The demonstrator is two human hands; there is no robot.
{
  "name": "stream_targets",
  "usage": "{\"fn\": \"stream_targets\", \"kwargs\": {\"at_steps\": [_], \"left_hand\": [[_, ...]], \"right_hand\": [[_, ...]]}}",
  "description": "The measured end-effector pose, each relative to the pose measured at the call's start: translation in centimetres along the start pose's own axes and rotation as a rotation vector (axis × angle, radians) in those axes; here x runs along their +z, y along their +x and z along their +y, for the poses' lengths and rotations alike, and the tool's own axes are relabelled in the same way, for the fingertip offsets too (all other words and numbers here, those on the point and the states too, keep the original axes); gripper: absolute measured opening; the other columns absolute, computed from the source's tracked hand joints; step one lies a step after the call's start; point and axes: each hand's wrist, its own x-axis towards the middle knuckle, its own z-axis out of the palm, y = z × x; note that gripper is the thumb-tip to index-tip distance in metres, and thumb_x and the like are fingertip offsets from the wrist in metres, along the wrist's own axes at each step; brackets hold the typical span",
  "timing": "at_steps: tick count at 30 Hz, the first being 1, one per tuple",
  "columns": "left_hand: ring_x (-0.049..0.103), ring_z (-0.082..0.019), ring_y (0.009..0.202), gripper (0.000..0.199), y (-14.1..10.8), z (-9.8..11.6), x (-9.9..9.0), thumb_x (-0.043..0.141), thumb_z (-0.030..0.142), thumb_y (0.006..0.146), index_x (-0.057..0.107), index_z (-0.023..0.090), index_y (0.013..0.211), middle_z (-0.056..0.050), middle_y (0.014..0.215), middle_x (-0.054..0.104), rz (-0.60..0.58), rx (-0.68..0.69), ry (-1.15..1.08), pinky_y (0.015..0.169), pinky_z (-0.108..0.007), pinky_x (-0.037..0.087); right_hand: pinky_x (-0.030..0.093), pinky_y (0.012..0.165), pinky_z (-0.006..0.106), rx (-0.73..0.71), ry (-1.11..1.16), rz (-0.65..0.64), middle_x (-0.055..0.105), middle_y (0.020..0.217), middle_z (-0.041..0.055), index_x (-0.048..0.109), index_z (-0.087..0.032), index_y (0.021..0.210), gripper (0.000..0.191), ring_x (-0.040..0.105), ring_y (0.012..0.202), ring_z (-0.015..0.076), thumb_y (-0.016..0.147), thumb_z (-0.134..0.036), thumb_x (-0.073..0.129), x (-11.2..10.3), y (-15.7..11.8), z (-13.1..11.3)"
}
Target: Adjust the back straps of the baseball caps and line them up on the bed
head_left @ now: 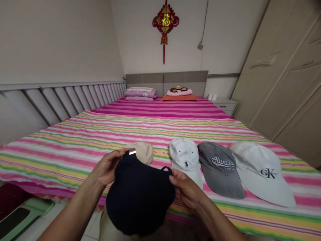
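A dark navy baseball cap [140,197] hangs between my two hands, just over the near edge of the bed. My left hand [110,165] pinches its upper left edge, beside a shiny metal buckle [132,151]. At the upper right, the fingers of my right hand [184,187] are closed on the cap near a small strap loop [165,168]. Behind it, partly hidden, lies a beige cap [142,152]. To the right sit a white cap with a small dark emblem [184,154], a grey cap with white lettering [218,167] and a larger white CK cap [260,167].
The caps rest on a striped bedsheet [120,129]. Folded bedding [141,93] and pillows [179,93] are by the headboard [180,78]. A rail [75,97] lines the left side; wardrobe doors [281,73] stand right. A green stool [35,211] is at lower left.
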Motion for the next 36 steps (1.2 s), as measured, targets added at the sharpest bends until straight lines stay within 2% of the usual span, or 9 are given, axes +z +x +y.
{"fn": "stream_targets", "kwargs": {"at_steps": [6, 11, 15, 21, 24, 28, 30, 33, 36], "left_hand": [[0.060, -0.013, 0.058, 0.033, 3.9, 5.9, -2.1, 0.053, 0.001, 0.064, 0.062, 0.011, 0.094, -0.008, 0.075, 0.066, -0.005, 0.141, 0.272, 0.053, -0.021, 0.048], [0.060, -0.019, 0.072, 0.022, 9.4, 6.5, -3.7, 0.061, 0.016, 0.064, 0.059, 0.012, 0.085, -0.010, 0.082, 0.064, 0.274, 0.300, 0.574, 0.059, -0.028, 0.047], [0.052, -0.027, 0.102, 0.037, 10.6, 3.6, -5.4, 0.065, 0.035, 0.063, 0.057, 0.015, 0.093, -0.013, 0.103, 0.059, 0.370, 0.389, 0.710, 0.077, -0.037, 0.043], [0.023, -0.027, 0.128, 0.062, 8.0, -2.5, -8.1, 0.063, 0.041, 0.064, 0.048, 0.015, 0.118, -0.015, 0.136, 0.034, 0.170, 0.739, 1.257, 0.105, -0.039, 0.016], [0.023, -0.026, 0.129, 0.062, 7.5, -4.2, -9.4, 0.053, 0.042, 0.074, 0.037, 0.016, 0.128, -0.015, 0.139, 0.029, -0.006, 0.788, 1.557, 0.104, -0.042, 0.019], [0.020, -0.030, 0.129, 0.060, 7.0, -5.6, -8.3, 0.053, 0.038, 0.074, 0.039, 0.013, 0.127, -0.017, 0.139, 0.029, 0.186, 0.987, 1.526, 0.104, -0.047, 0.017], [0.024, -0.029, 0.128, 0.048, 6.2, -7.3, -6.4, 0.055, 0.032, 0.073, 0.050, 0.017, 0.118, -0.015, 0.133, 0.040, 0.162, 1.082, 1.391, 0.104, -0.046, 0.015], [0.043, -0.025, 0.115, 0.030, 5.2, -11.8, -3.3, 0.056, 0.027, 0.073, 0.061, 0.024, 0.103, -0.010, 0.114, 0.057, -0.119, 0.888, 1.078, 0.100, -0.039, 0.026], [0.053, -0.025, 0.101, 0.043, 5.1, -16.5, -0.6, 0.065, 0.033, 0.067, 0.058, 0.020, 0.107, -0.013, 0.108, 0.060, -0.217, 0.334, 0.682, 0.089, -0.036, 0.037]], "right_hand": [[0.031, 0.040, 0.016, -0.106, -0.030, 0.103, 0.050, 0.048, -0.0068, 0.053, -0.015, 0.063, 0.027, 0.042, 0.040, 0.0043, 0.056, -0.029, 0.075, 1.3, 7.6, -2.9], [0.042, 0.054, 0.017, -0.208, -0.101, 0.295, 0.056, 0.061, -0.0051, 0.052, -0.019, 0.071, 0.021, 0.054, 0.057, 0.0067, 0.063, -0.028, 0.069, 0.7, 11.6, -3.7], [0.043, 0.053, 0.019, -0.138, -0.220, 0.319, 0.061, 0.066, -0.0019, 0.056, -0.017, 0.077, 0.026, 0.055, 0.057, 0.0076, 0.063, -0.034, 0.070, -1.1, 7.6, -1.1], [0.033, 0.033, 0.018, 0.186, -0.348, 0.271, 0.059, 0.046, 0.0046, 0.058, -0.010, 0.059, 0.041, 0.051, 0.036, 0.0104, 0.057, -0.049, 0.069, -6.1, -2.8, 4.0], [0.038, 0.037, 0.017, 0.248, -0.276, 0.525, 0.061, 0.051, 0.0028, 0.059, -0.012, 0.064, 0.036, 0.054, 0.041, 0.0094, 0.060, -0.047, 0.069, -8.0, -5.8, 4.2], [0.050, 0.055, 0.023, 0.080, -0.051, 0.739, 0.068, 0.071, 0.0055, 0.058, -0.015, 0.073, 0.029, 0.064, 0.063, 0.0149, 0.060, -0.038, 0.073, -8.5, -6.5, 3.0], [0.049, 0.050, 0.022, 0.029, 0.014, 0.804, 0.068, 0.070, 0.0036, 0.056, -0.016, 0.072, 0.028, 0.064, 0.060, 0.0141, 0.060, -0.036, 0.073, -8.3, -6.0, 2.7], [0.044, 0.039, 0.018, -0.018, 0.109, 0.836, 0.063, 0.058, -0.0010, 0.052, -0.018, 0.068, 0.028, 0.059, 0.047, 0.0102, 0.059, -0.032, 0.075, -8.1, -4.7, 2.8], [0.043, 0.040, 0.016, -0.099, 0.259, 0.763, 0.058, 0.049, -0.0057, 0.051, -0.019, 0.067, 0.030, 0.055, 0.044, 0.0079, 0.054, -0.023, 0.078, -7.7, -3.6, 2.5]]}}
